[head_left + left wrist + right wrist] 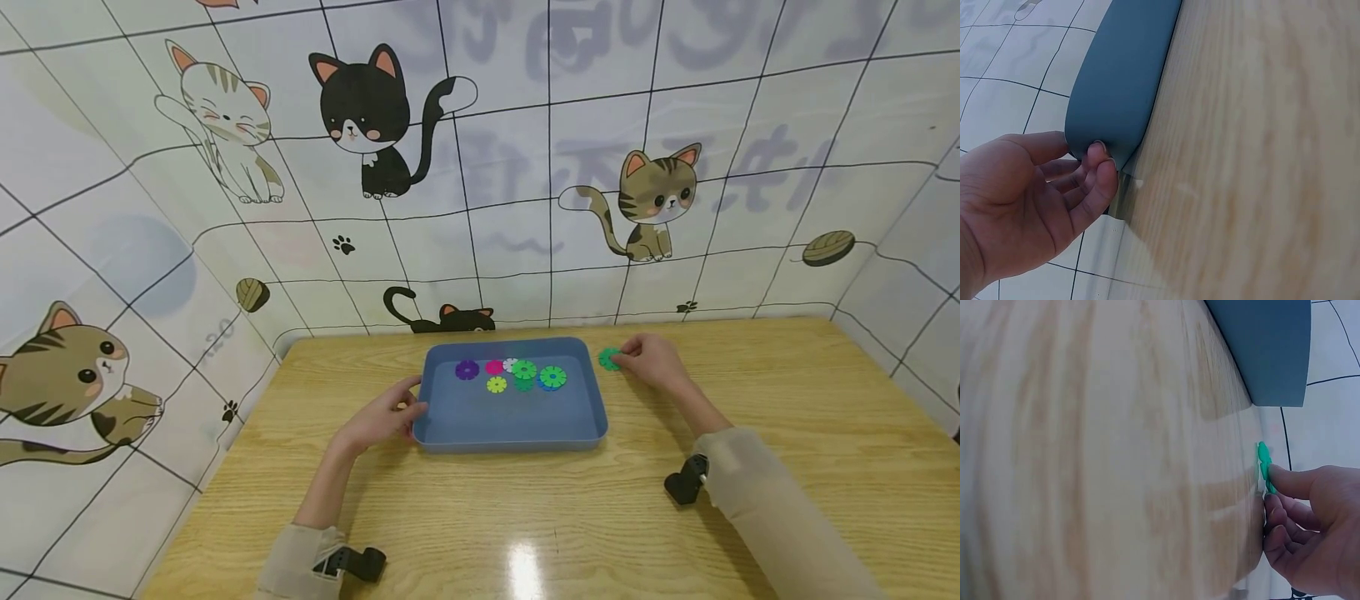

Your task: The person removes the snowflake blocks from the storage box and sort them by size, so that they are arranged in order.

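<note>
A shallow blue-grey tray (510,423) lies on the wooden table. My left hand (384,414) holds the tray's left end, with a digit over the rim; in the left wrist view the curled fingers (1102,187) are against the tray's outer wall. To the right of the tray, my right hand (654,360) pinches a green notched plastic disc (608,359) close to the tabletop. The right wrist view shows that green disc (1264,464) edge-on at the thumb. Several notched discs lie in the tray: a purple disc (467,370), a yellow disc (497,384), pink, white, blue and green ones.
The wooden table (465,517) runs back to a wall (517,242) covered with a cat-print sheet. Both wrists carry a black camera mount, one at the left sleeve (363,564) and one at the right (684,483).
</note>
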Tool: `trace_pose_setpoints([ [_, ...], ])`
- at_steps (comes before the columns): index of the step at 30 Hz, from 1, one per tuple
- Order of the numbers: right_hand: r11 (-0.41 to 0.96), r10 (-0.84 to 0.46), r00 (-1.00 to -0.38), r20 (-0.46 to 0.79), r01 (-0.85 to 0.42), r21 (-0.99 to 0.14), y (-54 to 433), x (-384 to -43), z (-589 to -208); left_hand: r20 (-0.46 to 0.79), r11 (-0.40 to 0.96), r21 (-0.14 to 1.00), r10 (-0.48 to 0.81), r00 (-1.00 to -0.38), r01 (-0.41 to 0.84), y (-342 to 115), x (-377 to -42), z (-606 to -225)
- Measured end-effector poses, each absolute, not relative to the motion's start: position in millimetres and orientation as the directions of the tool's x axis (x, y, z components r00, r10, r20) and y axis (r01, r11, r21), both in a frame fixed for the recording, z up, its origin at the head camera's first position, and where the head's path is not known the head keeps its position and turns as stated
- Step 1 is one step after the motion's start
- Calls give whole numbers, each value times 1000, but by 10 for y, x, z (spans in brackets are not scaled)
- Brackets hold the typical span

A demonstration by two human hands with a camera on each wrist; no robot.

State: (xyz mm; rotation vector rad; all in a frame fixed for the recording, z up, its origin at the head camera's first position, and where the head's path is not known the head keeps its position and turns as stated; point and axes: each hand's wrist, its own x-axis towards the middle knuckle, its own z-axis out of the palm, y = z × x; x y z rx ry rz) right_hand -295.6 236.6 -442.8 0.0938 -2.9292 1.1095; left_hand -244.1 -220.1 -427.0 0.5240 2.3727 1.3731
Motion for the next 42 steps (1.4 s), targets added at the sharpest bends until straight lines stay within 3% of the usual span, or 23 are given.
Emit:
trace_pose_setpoints([
  [22, 606, -39, -999, 38, -54, -793, 2430, -2852, -4292, -135, 441, 892, 474, -870, 102, -2205, -2426, -4286],
  [42, 571, -91, -980, 177, -197, -797, 2213, -2734, -4033, -140, 440, 893, 467, -873, 91, -2210, -2462, -4306],
])
